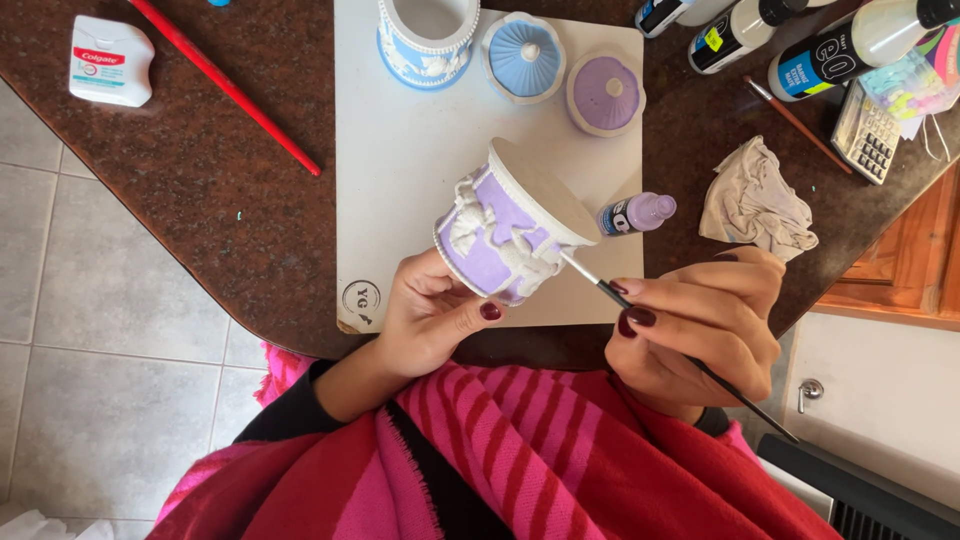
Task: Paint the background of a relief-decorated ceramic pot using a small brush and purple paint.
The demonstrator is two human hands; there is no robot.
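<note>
- Left hand cups lilac pot from below, fingers wrapped round base, thumb on side wall; pot tipped on its side, held over near edge of white board, just above table.
- Right hand pinches thin brush betw. thumb and first fingers, pen-style; bristle tip touching pot's lower wall near white relief.
- To do well, prob.: keep pot braced vs. palm, turn pot not brush, short light strokes, little paint on tip so lilac stays off raised white parts.
- Rest heel of right hand on sthg steady if poss.; wet surface near left fingers = smudge risk.
- Pot look: round, lilac body, raised white figures and beaded rim, flat pale bottom facing up-right; matte.
- Nearby: small lilac paint bottle lying just beside pot, purple lid and blue lid on board, blue pot at top edge, stained rag to right, red brush well apart at left.
</note>
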